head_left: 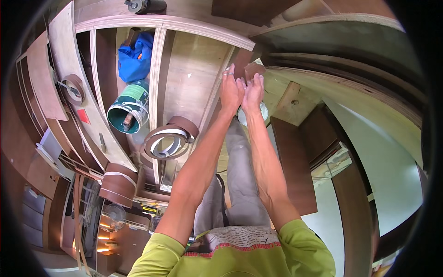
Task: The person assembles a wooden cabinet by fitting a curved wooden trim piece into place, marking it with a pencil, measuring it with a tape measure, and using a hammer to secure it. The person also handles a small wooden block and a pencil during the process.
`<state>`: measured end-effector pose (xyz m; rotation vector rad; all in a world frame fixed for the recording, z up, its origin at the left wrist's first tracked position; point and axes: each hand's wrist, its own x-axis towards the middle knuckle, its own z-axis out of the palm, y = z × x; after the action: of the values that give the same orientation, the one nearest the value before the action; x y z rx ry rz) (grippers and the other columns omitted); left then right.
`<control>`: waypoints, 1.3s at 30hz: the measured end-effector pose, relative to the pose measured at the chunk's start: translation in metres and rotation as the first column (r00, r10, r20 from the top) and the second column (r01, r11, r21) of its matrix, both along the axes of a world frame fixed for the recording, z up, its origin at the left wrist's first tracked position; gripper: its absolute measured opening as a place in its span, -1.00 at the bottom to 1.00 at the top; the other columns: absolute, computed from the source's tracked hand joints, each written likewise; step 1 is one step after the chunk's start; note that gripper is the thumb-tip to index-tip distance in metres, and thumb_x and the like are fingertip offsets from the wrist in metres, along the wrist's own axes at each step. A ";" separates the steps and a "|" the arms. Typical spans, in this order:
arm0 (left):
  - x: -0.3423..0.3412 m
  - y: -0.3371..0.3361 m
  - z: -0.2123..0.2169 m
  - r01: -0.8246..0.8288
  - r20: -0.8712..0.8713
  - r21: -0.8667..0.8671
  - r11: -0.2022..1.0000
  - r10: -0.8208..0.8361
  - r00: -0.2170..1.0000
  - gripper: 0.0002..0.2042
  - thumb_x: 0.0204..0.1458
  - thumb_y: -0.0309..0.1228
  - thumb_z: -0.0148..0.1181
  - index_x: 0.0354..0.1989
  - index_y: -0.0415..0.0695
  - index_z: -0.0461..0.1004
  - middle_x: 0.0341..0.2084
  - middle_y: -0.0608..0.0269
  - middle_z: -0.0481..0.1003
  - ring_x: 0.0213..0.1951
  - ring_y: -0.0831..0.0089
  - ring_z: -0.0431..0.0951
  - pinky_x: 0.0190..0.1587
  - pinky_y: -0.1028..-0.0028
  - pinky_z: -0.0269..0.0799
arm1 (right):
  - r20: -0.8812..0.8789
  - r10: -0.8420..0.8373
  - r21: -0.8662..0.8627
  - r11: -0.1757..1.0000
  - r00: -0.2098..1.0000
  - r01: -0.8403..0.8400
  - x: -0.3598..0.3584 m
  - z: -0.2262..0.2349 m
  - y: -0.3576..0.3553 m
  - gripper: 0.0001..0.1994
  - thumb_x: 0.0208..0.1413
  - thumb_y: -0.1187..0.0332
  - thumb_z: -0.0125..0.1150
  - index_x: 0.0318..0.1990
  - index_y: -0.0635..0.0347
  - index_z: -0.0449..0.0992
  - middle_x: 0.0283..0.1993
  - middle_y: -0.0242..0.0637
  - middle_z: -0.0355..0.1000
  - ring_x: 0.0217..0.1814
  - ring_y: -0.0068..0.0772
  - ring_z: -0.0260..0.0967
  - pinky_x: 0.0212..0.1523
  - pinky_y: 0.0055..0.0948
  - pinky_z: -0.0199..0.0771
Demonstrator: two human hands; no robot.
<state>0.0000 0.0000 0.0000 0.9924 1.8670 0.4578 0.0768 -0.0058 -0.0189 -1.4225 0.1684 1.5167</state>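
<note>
My left hand [231,90] and my right hand [252,93] are close together, stretched out ahead of me. The left fingers, with a ring on one, lie nearly straight along a brown board edge [242,60]. My right hand is turned palm up, its fingers bent against a small brown piece [254,69]; how firmly it is gripped is hard to make out. A white tub [263,111] shows partly behind my right wrist. To the left, two brown edge-banding rolls [154,144] rest on the plywood cabinet frame [158,74].
In the frame lie a green bucket [134,94] tipped on its side and a blue cloth bag [136,57]. Another banding roll [73,88] is farther left. A dark cylinder [144,6] sits at the far edge. A brown panel [290,168] stands right of my legs.
</note>
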 end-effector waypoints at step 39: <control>-0.025 0.003 -0.016 -0.126 -0.079 -0.011 0.992 0.125 0.989 -0.71 0.04 -0.40 0.27 -0.02 0.00 0.57 -0.15 0.15 0.59 -0.14 0.10 0.60 -0.11 0.19 0.50 | 0.078 0.104 -0.051 0.994 0.992 -0.100 0.013 -0.002 0.010 -0.66 0.39 0.26 -0.17 0.26 0.02 0.20 0.33 -0.29 0.30 0.40 -0.25 0.17 0.45 0.22 -0.11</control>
<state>-0.0249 0.0034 -0.0155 0.8967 2.0080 0.4834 0.0894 0.0039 -0.0206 -1.5470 0.0836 1.5443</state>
